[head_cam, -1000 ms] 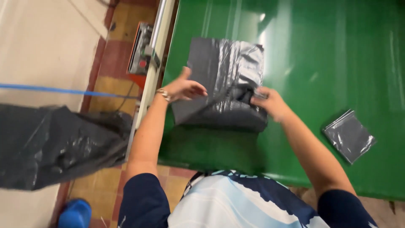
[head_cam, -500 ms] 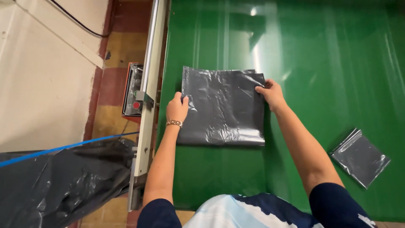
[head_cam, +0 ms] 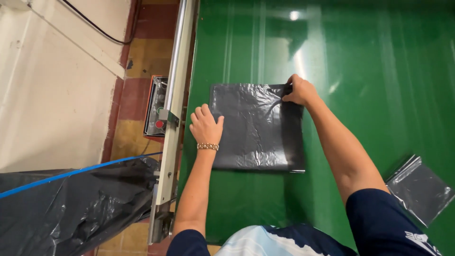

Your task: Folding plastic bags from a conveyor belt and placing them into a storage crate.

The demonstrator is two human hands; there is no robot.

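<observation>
Green table (head_cam: 369,95) carries a folded black plastic bag (head_cam: 256,128), lying flat near its left edge. Left hand (head_cam: 205,125) rests open on the bag's left side, pressing it down. Right hand (head_cam: 299,91) pinches the far right corner. To fold well, I think, keep the edges aligned and smooth out trapped air.

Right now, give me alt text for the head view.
Two bare hands press a flat black plastic bag on a green table: left hand at its left edge, right hand pinching its top right corner. A smaller folded bag lies far right.
</observation>
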